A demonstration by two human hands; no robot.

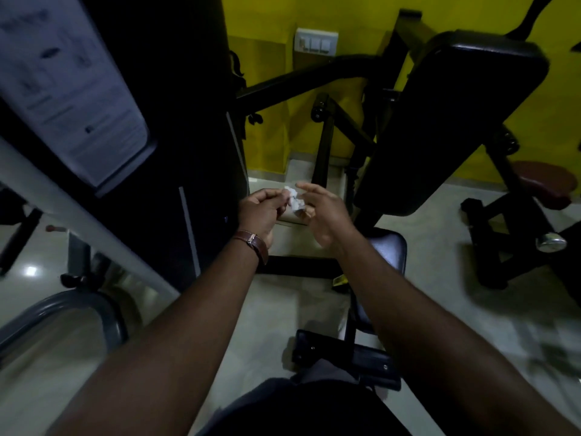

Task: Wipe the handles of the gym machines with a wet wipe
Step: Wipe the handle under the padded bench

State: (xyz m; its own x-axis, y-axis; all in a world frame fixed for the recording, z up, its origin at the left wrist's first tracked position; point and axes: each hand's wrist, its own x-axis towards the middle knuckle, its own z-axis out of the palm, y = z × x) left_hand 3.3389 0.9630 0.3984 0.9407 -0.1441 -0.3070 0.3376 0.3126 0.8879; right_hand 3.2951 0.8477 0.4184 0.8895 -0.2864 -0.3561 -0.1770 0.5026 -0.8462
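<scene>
A small crumpled white wet wipe [295, 199] sits between both hands, held out in front of me above the floor. My left hand [262, 206], with a brown watch strap at the wrist, pinches its left side with curled fingers. My right hand [320, 212] grips its right side with thumb and lower fingers, the index finger stretched out over it. A black padded backrest [440, 127] of a gym machine stands just right of the hands. A black roller handle [320, 111] on the frame shows behind them.
A tall dark weight-stack cover [163, 121] with a white instruction label [69, 86] fills the left. A black seat pad [388, 250] lies under my right forearm. Another machine with a red seat [544, 180] stands at right. Yellow wall with a switch plate [316, 41] behind.
</scene>
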